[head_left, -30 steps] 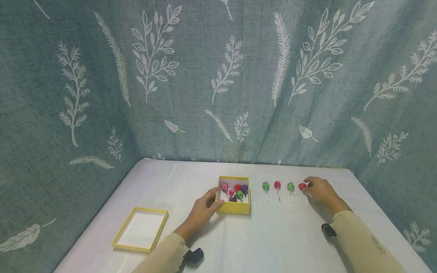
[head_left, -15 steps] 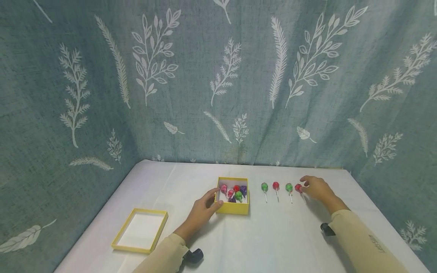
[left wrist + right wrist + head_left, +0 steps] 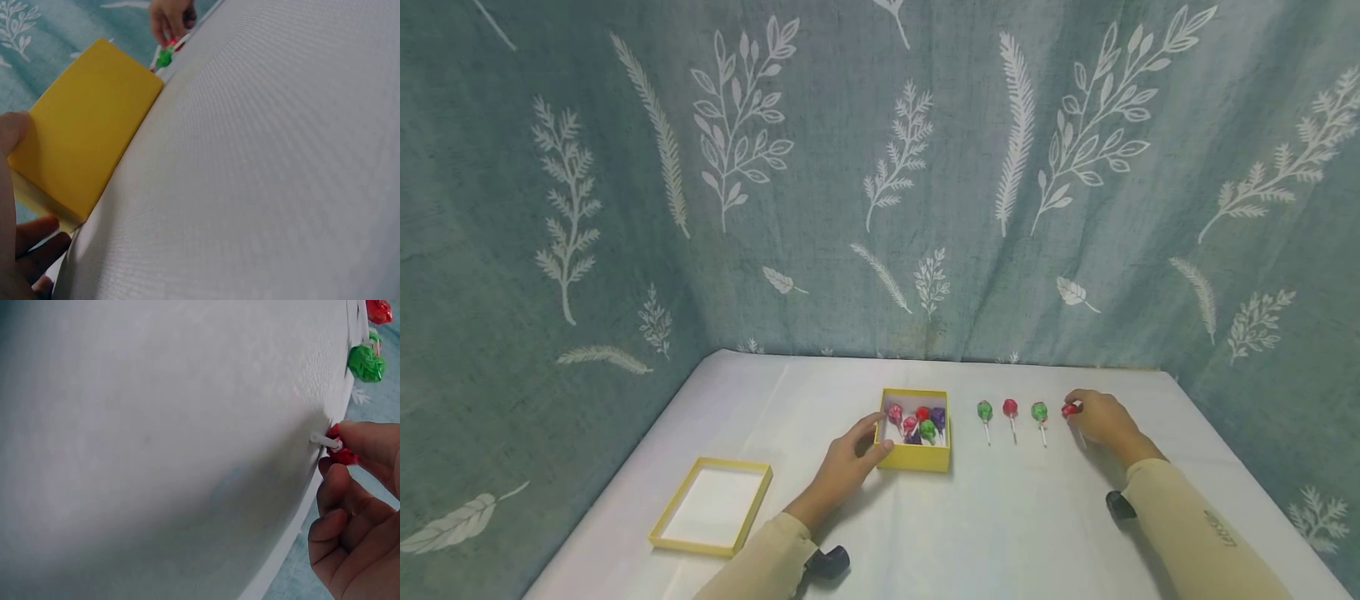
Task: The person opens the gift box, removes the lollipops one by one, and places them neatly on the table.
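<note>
The right hand (image 3: 1101, 419) pinches the red lollipop (image 3: 1068, 409) at its wrapped head; it looks light and brittle. The left hand (image 3: 847, 461) grips the yellow box (image 3: 914, 456).

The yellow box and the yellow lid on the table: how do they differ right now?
The yellow box is deeper and holds wrapped lollipops; the yellow lid is shallow with only its white inside showing. The left hand holds the box at its near left corner; the lid lies untouched, farther left and nearer the person. Both are yellow, open-topped and rest on the white table.
</note>
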Demonstrator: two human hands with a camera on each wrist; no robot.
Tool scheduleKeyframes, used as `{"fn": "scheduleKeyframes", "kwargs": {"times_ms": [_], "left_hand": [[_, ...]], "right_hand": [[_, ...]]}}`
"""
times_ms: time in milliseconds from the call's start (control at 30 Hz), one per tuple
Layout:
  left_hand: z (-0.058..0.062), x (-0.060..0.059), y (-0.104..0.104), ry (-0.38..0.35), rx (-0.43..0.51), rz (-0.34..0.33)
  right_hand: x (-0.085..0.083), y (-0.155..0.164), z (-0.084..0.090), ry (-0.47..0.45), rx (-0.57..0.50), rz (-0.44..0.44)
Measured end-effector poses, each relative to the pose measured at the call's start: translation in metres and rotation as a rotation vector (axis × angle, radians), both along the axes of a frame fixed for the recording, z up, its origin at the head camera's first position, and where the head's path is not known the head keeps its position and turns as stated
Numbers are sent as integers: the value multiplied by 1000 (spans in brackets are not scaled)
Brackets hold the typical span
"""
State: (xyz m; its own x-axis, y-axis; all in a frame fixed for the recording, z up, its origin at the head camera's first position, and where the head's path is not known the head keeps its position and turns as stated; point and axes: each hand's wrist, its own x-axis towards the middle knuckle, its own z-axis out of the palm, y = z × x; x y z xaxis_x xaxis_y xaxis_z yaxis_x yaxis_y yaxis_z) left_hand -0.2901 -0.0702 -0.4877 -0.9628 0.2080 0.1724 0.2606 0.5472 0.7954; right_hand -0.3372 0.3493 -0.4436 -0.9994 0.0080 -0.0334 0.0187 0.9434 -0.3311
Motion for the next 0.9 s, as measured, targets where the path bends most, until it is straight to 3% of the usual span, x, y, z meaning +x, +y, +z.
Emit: {"fn": "scheduleKeyframes", "kwargs": {"times_ms": [333, 533, 900], "left_hand": [[-1, -2, 0, -10, -8, 5], [-2, -3, -1, 2, -14, 1], [-3, -3, 0, -5, -12, 9]], "right_hand": [[0, 5, 5, -43, 5, -23], [-5, 7, 12, 4, 22, 26], [6, -28, 31, 57, 5, 71]]}}
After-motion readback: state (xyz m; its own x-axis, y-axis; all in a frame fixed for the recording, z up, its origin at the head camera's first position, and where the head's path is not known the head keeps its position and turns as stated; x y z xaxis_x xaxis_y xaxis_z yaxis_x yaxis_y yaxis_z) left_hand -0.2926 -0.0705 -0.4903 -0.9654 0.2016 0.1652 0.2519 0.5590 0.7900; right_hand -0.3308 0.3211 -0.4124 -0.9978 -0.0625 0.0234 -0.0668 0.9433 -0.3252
